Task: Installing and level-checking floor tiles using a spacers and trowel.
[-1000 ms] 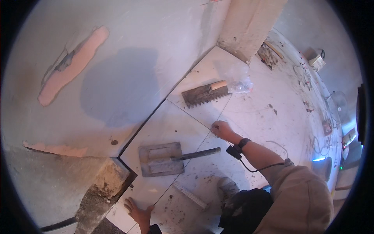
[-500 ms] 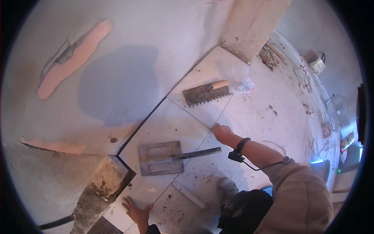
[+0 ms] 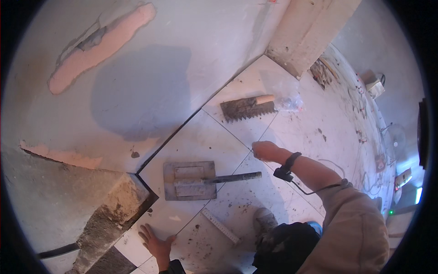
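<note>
My right hand (image 3: pixel 268 151) is closed, its fingertips down at the corner where the tile joints meet. Anything it pinches is too small or hidden to make out. Flat on a pale floor tile (image 3: pixel 200 137) near the wall's corner, my left hand (image 3: pixel 158 245) has its fingers spread and holds nothing. Between the hands lies a square plastering trowel (image 3: pixel 189 181), its dark handle pointing right toward my right hand. Beyond that hand rests a notched trowel (image 3: pixel 246 108) with a wooden grip, teeth facing me. A white slotted strip (image 3: pixel 221 226) lies right of my left hand.
A grey wall (image 3: pixel 137 91) runs along the left, with a dark gap at the tile edge. Crumpled clear plastic (image 3: pixel 290 103) touches the notched trowel's grip. A pillar (image 3: pixel 310 36) stands at the back. Mortar crumbs dot the tiles, and a fan (image 3: pixel 396 142) is far right.
The view has tilted and shifted slightly. My right hand stays closed near the joint corner, a little lower over it. My left hand remains spread on the tile; the tools have not moved.
</note>
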Action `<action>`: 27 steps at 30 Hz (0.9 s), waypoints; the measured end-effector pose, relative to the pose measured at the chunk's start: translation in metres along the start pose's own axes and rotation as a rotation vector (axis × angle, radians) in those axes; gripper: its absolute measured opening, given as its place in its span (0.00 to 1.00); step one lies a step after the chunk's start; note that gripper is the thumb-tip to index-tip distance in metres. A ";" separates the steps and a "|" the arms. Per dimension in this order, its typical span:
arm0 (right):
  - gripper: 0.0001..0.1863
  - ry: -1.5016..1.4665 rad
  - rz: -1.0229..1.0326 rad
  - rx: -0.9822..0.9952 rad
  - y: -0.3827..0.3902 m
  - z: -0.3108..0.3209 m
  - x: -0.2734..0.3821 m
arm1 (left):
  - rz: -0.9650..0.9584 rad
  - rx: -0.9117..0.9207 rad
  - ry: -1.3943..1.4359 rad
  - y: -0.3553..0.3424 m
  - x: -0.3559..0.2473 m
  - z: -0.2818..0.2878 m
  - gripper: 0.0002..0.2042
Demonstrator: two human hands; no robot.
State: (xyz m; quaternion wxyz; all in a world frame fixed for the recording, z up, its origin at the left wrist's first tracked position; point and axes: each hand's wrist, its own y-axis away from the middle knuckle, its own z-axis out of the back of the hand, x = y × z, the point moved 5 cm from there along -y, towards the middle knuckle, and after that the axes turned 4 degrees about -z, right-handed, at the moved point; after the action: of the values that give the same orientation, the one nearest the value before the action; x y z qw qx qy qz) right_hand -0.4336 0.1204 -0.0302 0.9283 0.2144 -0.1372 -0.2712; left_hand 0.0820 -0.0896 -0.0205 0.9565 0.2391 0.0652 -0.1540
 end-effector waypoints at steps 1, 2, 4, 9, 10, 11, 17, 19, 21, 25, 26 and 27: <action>0.11 -0.064 0.039 -0.047 0.000 0.003 -0.004 | 0.005 0.009 -0.010 -0.001 -0.001 0.000 0.64; 0.11 -0.058 0.034 -0.049 -0.001 0.001 -0.010 | -0.001 0.011 -0.004 -0.002 0.002 -0.004 0.64; 0.14 -0.346 -0.045 0.043 -0.001 -0.008 -0.026 | -0.058 -0.053 0.014 -0.004 0.007 -0.009 0.64; 0.15 -0.573 -0.179 0.297 0.000 -0.010 -0.004 | -0.015 -0.031 0.003 0.000 0.001 0.000 0.65; 0.14 -0.534 -0.155 0.311 -0.003 -0.013 -0.005 | -0.021 -0.037 0.011 0.000 0.000 0.001 0.65; 0.14 -0.533 -0.155 0.312 -0.008 -0.013 -0.005 | -0.020 -0.036 0.011 -0.001 0.000 0.000 0.65; 0.10 -0.253 -0.051 0.279 -0.024 -0.017 -0.004 | -0.044 -0.051 0.006 -0.002 0.003 -0.004 0.65; 0.08 -0.184 -0.030 0.126 -0.023 -0.022 -0.007 | -0.046 -0.055 -0.002 -0.003 0.006 -0.007 0.65; 0.07 -0.181 -0.045 0.079 -0.012 -0.017 0.006 | -0.044 -0.058 -0.002 -0.002 0.009 -0.008 0.66; 0.06 -0.143 -0.024 -0.121 -0.001 -0.026 0.001 | -0.027 -0.033 0.008 -0.002 0.002 -0.004 0.67; 0.06 -0.144 -0.022 -0.119 -0.001 -0.026 0.004 | -0.026 -0.032 0.006 -0.001 0.002 -0.003 0.67; 0.06 -0.142 -0.035 -0.133 -0.001 -0.026 0.006 | -0.030 -0.033 0.004 -0.001 0.002 -0.002 0.67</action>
State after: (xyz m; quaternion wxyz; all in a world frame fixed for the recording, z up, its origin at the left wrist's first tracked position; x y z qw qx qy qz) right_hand -0.4198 0.1251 -0.0519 0.9235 0.1348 -0.1805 -0.3106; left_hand 0.0835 -0.0897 -0.0229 0.9577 0.2227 0.0734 -0.1667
